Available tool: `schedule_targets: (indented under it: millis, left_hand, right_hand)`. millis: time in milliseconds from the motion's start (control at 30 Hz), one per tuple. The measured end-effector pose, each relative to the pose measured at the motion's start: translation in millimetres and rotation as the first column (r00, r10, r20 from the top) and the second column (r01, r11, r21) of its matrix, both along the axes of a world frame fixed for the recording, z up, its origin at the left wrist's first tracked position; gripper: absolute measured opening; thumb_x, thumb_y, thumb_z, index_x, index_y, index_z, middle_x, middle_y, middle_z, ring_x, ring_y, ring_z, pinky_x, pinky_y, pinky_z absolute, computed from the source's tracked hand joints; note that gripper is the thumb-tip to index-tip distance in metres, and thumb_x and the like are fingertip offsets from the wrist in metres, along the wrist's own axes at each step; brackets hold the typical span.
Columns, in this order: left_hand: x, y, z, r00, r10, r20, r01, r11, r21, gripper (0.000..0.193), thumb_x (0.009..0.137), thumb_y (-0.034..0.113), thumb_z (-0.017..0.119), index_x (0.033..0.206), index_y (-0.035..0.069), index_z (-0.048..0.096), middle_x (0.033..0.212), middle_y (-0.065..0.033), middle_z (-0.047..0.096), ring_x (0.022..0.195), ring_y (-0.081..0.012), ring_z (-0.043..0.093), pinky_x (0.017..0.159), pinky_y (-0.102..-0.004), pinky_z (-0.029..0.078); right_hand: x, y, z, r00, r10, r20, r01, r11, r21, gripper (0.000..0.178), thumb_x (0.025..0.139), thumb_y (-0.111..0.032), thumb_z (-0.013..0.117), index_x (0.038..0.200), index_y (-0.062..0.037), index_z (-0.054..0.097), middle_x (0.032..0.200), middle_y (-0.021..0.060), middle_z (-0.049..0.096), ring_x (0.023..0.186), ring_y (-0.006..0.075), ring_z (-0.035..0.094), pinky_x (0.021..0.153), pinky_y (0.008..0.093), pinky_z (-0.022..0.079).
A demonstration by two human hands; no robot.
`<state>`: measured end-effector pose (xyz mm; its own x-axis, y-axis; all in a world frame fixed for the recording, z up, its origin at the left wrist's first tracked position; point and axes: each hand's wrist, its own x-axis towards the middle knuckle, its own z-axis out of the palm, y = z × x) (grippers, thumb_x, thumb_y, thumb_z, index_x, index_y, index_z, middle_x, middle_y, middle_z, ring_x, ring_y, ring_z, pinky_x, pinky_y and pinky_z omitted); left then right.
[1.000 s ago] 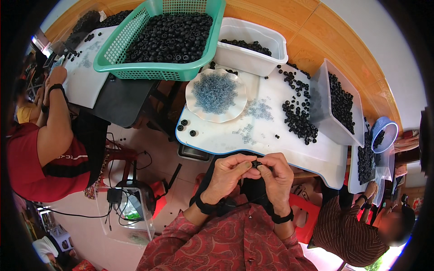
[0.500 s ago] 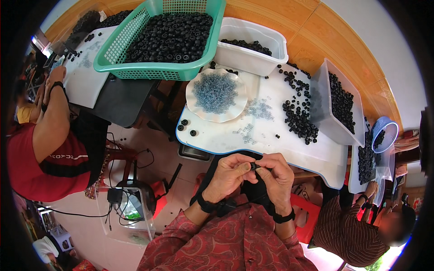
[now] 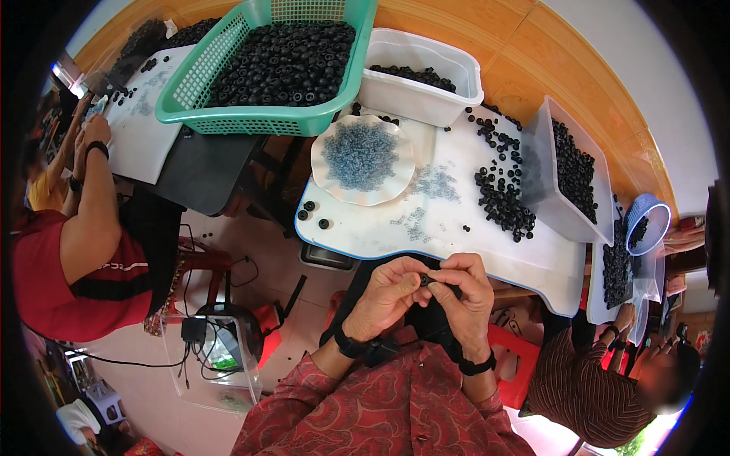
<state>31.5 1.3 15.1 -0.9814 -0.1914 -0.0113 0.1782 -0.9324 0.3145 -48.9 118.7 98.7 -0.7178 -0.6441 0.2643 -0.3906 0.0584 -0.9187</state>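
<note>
Between my hands, just off the table's near edge, is a small round black part (image 3: pixel 426 280). My left hand (image 3: pixel 389 295) pinches it from the left with thumb and forefinger. From the other side, the thumb and fingertips of my right hand (image 3: pixel 464 300) close on it too. The fingers cover most of the part, so its exact kind is hard to make out. On the white table (image 3: pixel 357 235) lie loose black parts (image 3: pixel 506 205) and scattered small clear pieces (image 3: pixel 437 185). A wavy-rimmed white plate (image 3: pixel 323 172) holds a heap of such clear pieces.
A green basket (image 3: pixel 251 120) full of black rings stands at the back left. Beside it are a white tub (image 3: pixel 426 99) and a translucent bin (image 3: pixel 544 182) with black parts. Co-workers sit at left (image 3: pixel 91 258) and right (image 3: pixel 585 387). A clear box (image 3: pixel 213 391) with cables stands lower left.
My hands stay nearly in place, and the fingers have shifted slightly around the black part. The co-worker at left has moved their forearm and hands a little.
</note>
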Motion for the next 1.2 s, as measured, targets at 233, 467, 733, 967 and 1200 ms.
schedule_targets:
  millis: [233,467,733,967,1200]
  left_hand:
    - [0.1,-0.3,3.4,0.999,-0.005,-0.036,0.006,1.0,0.012,0.031,0.095,0.017,0.064,0.12,-0.002,0.06,0.102,-0.0118,0.067,0.082,-0.0179,0.067,0.074,-0.0294,0.055]
    - [2.6,-1.3,4.5,0.997,0.018,-0.075,-0.02,1.0,-0.018,0.029,0.094,0.011,0.064,0.12,-0.004,0.062,0.106,-0.013,0.067,0.085,-0.0166,0.066,0.077,-0.0286,0.055]
    - [1.6,-1.0,3.2,0.996,0.028,-0.088,-0.026,0.999,0.034,0.029,0.095,0.009,0.063,0.12,-0.004,0.062,0.109,-0.0142,0.067,0.088,-0.0168,0.066,0.078,-0.0288,0.056]
    - [0.2,-0.8,1.1,0.993,0.044,-0.108,-0.04,0.998,0.04,0.026,0.095,0.008,0.062,0.119,-0.004,0.061,0.102,-0.0141,0.068,0.082,-0.0179,0.067,0.077,-0.0306,0.057]
    - [1.0,-1.9,5.0,0.996,0.064,-0.069,-0.065,0.998,-0.011,0.026,0.096,0.007,0.061,0.119,-0.003,0.061,0.103,-0.013,0.068,0.084,-0.0171,0.067,0.077,-0.0303,0.056]
  right_hand:
    - [0.8,-0.4,4.6,0.994,0.003,-0.107,0.003,0.999,0.052,0.017,0.081,0.009,0.071,0.094,-0.0009,0.071,0.106,0.0062,0.052,0.084,0.0126,0.061,0.071,0.024,0.052]
    - [-0.9,-0.5,5.8,0.99,-0.01,-0.141,0.017,0.999,0.047,0.015,0.08,0.007,0.072,0.091,-0.0039,0.073,0.105,0.0054,0.054,0.085,0.0125,0.06,0.071,0.024,0.051]
    - [1.9,-2.9,6.0,0.998,-0.05,-0.045,0.051,0.999,0.018,0.018,0.079,0.009,0.072,0.093,-0.0018,0.07,0.103,0.0065,0.058,0.084,0.013,0.062,0.072,0.0247,0.051]
    - [2.6,-2.0,9.3,0.991,-0.062,-0.122,0.064,0.998,0.014,0.02,0.078,0.011,0.071,0.095,-0.0006,0.069,0.1,0.0069,0.06,0.083,0.013,0.063,0.071,0.0244,0.054]
    - [3.6,-3.3,12.6,0.988,-0.057,-0.142,0.063,0.997,0.037,0.02,0.08,0.01,0.071,0.097,-0.0005,0.07,0.102,0.0079,0.061,0.082,0.013,0.064,0.07,0.0244,0.054]
